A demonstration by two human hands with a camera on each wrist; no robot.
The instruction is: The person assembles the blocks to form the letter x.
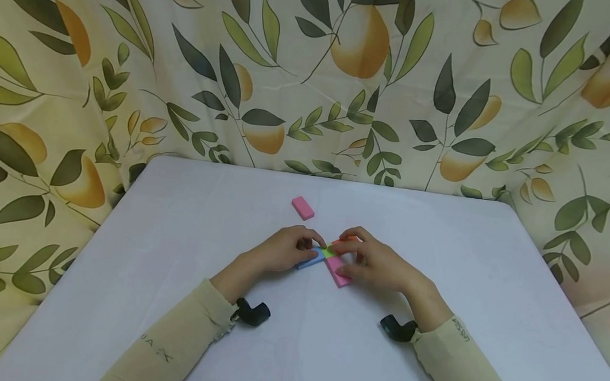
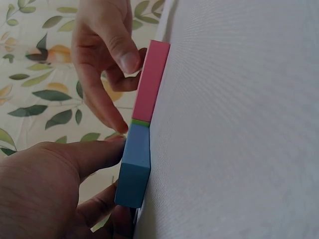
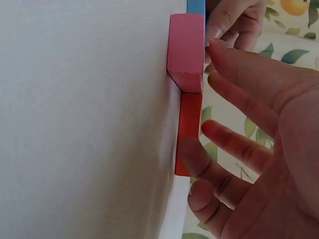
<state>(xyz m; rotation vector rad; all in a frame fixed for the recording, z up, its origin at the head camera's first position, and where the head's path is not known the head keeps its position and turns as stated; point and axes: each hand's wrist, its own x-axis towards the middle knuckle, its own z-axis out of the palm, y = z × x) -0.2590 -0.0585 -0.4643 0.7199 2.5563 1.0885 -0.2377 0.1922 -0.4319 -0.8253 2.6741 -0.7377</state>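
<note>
Seen from the head, straight-edged, smooth blocks adjoin a green block (image 1: 328,253) on the fine-textured white tabletop (image 1: 437,238): a blue block (image 1: 309,260) at eight o'clock, pinched by the left hand (image 1: 276,249); a pink block (image 1: 336,269) at five and a red block (image 3: 190,112) at two, beneath the parted fingers of the right hand (image 1: 376,263). A loose pink oblong (image 1: 303,208) lies at eleven, room around its edges.

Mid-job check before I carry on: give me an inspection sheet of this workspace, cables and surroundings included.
Surface: white table.
Job's things: blue block, green block, near pink block and orange-red block clustered at the hands; lone pink block lies apart, farther back.
Clutter: nothing seen.
Hands: left hand at the blue block, grip unclear; right hand has fingers loosely bent over the cluster; black device at each wrist.
Cables: nothing seen.
Surroundings: leaf-and-fruit print cloth behind and beside the table.
</note>
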